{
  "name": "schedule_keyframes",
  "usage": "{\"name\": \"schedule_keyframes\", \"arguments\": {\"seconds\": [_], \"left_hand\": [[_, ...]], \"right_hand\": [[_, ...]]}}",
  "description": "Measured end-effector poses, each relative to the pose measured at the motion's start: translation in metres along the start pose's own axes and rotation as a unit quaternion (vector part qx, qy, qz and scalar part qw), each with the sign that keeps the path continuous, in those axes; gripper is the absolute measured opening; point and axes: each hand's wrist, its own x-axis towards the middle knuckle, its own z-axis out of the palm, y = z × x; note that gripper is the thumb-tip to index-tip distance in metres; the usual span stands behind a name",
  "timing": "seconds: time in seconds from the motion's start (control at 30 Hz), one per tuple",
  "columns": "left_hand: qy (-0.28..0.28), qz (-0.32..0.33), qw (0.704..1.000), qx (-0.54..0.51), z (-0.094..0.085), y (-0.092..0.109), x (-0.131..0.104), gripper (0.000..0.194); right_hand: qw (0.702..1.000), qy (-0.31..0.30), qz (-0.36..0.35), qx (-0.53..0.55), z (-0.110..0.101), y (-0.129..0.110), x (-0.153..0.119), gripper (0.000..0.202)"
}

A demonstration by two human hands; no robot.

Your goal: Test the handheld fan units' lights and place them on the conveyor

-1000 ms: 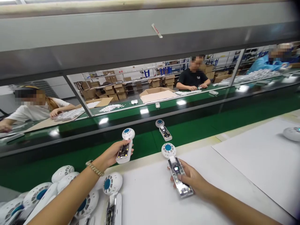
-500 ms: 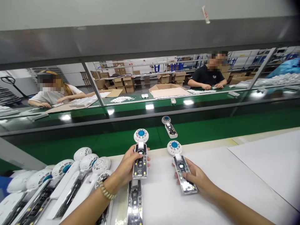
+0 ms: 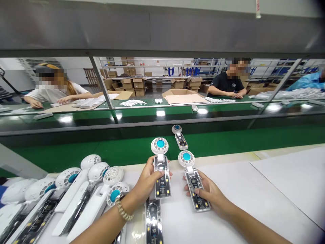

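Left hand clenched on a fan unit, thumb over the top of the open handle, circuit board exposed, head w/ blue hub pointing away. Right hand grasping a second unit the same way, fingers wrapped from the right side, thumb on the board face. Both units lie near-parallel, side by side but apart, on the white worktop, heads at its far edge.

Handling judgement: grip should sit on the plastic edges, not on board components; keep each unit flat and heads level so both can be checked or switched alike. Thumb on bare board = contact risk; lighter press advised.

Outward: a third unit lies alone on the green belt, just beyond the two heads. A row of fans is stacked at the left, some w/ covers on, some open. One more open handle lies under the left wrist, which wears a bracelet.

Beyond the belt, two other persons sit at the opposite bench w/ small white parts; cartons behind.
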Motion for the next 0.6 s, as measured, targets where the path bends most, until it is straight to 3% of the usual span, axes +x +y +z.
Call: {"name": "schedule_keyframes", "arguments": {"seconds": [0.17,0.3,0.4,0.5,0.6], "left_hand": [[-0.005,-0.014,1.000,-0.012,0.002,0.002,-0.001,0.040],[0.001,0.004,1.000,-0.012,0.000,0.000,-0.001,0.042],[-0.005,0.015,1.000,-0.027,-0.002,0.000,-0.001,0.039],[-0.003,0.036,0.998,-0.055,-0.003,-0.001,-0.001,0.034],[-0.007,0.048,0.996,-0.076,-0.005,-0.002,-0.002,0.030]], "right_hand": [[0.995,-0.006,0.047,0.085,0.009,-0.008,0.006,0.035],[0.987,0.033,0.106,0.120,0.022,-0.009,0.025,0.064],[0.983,0.071,0.141,0.090,0.034,-0.004,0.040,0.062],[0.984,0.038,0.171,-0.004,0.043,-0.004,0.052,0.055],[0.959,-0.007,0.152,-0.239,0.043,-0.016,0.069,0.063]]}}
